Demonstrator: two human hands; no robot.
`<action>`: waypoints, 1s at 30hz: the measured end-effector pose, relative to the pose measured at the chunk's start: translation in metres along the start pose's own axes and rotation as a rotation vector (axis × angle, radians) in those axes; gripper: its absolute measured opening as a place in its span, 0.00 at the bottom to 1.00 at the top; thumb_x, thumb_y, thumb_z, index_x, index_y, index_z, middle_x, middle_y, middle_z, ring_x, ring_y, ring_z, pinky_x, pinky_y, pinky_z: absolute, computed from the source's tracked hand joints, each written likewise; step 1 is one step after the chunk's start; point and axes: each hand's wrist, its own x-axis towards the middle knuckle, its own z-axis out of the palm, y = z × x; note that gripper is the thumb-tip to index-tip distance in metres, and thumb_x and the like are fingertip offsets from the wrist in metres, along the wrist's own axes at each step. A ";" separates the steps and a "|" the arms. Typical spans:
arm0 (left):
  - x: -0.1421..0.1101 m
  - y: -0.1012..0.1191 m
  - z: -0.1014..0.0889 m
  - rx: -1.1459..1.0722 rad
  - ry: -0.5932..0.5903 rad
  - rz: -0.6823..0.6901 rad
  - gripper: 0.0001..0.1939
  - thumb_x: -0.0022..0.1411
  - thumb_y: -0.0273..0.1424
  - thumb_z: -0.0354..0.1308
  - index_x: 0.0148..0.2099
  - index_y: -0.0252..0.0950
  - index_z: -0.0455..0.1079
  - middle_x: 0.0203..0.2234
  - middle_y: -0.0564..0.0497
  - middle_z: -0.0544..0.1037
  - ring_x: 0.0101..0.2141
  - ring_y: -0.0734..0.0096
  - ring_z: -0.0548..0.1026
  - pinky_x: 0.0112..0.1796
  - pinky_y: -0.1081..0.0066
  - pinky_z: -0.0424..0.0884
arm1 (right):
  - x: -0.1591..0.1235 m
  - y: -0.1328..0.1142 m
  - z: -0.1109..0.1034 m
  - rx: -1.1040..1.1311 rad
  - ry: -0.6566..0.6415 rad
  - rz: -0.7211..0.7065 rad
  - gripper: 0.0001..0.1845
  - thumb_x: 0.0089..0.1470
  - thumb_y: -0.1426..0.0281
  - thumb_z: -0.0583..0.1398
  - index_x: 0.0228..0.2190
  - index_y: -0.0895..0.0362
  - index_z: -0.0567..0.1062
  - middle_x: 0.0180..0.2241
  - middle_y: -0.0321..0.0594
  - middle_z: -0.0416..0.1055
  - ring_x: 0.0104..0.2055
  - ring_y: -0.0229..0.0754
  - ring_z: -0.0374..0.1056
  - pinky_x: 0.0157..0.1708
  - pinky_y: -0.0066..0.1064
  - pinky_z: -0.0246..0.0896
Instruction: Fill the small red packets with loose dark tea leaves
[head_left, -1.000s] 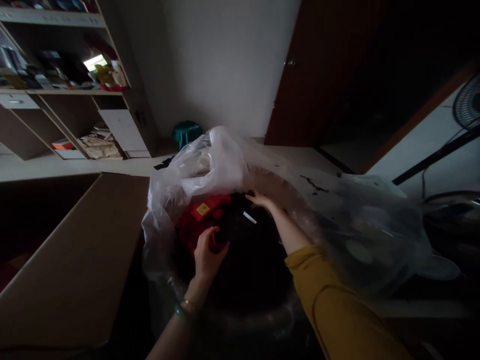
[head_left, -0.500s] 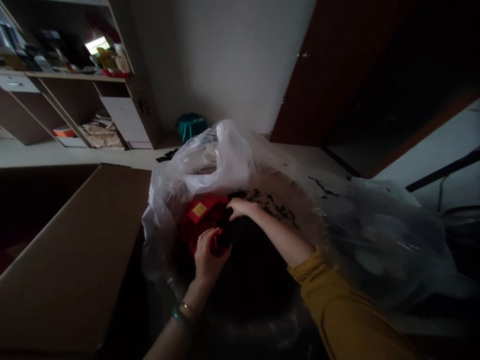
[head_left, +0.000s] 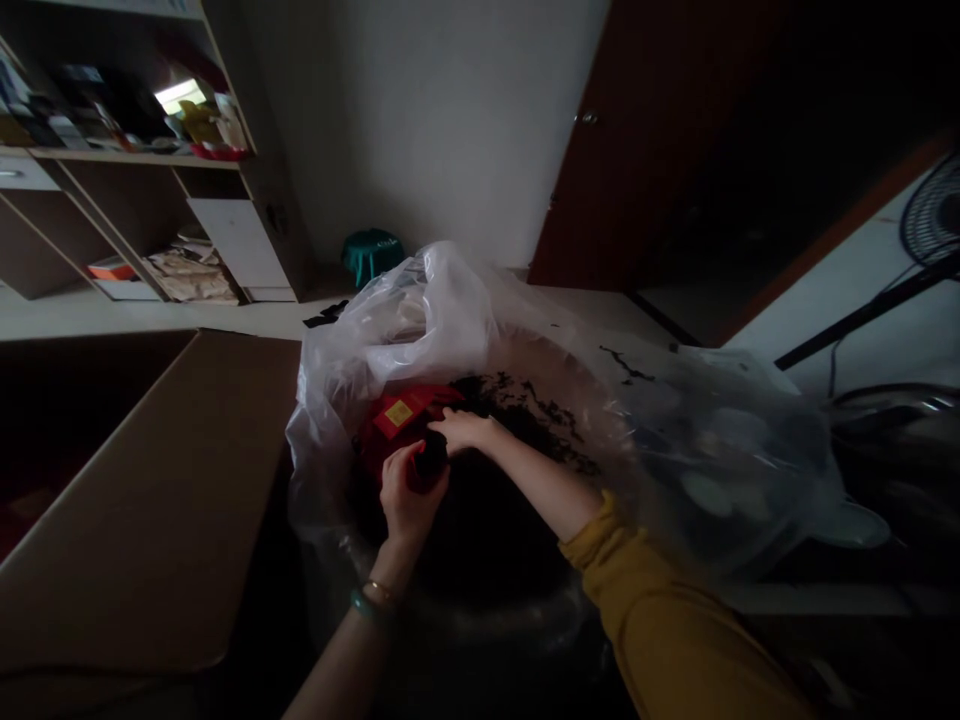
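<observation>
My left hand (head_left: 409,510) is wrapped around a small red packet (head_left: 426,482) with its round mouth facing up. Dark stuff fills that mouth. My right hand (head_left: 466,430) is just above and right of the packet's mouth, fingers bent together; what they pinch, if anything, is too dark to see. Under and beyond both hands lie more red packets (head_left: 379,440), one bearing a yellow label (head_left: 398,413). Dark loose leaves (head_left: 525,410) lie in a wide container lined with a clear plastic bag (head_left: 457,310).
An open cardboard box (head_left: 150,500) stands at the left. Another clear plastic bag (head_left: 720,470) with pale things in it is on the right. Behind are a shelf desk (head_left: 142,155), a green-covered bin (head_left: 371,255), a brown door (head_left: 600,180) and a fan (head_left: 930,215).
My right hand has shifted slightly left and down to the packet's mouth. The dark mouth of the packet now shows more clearly in my left hand. The view has turned a little right.
</observation>
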 end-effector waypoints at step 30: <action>-0.003 0.000 0.002 -0.028 -0.052 0.113 0.20 0.48 0.31 0.65 0.45 0.37 0.69 0.37 0.48 0.75 0.39 0.64 0.73 0.40 0.64 0.72 | -0.114 -0.011 0.054 0.345 0.449 -0.067 0.06 0.47 0.74 0.66 0.32 0.57 0.79 0.34 0.41 0.72 0.39 0.41 0.69 0.40 0.31 0.63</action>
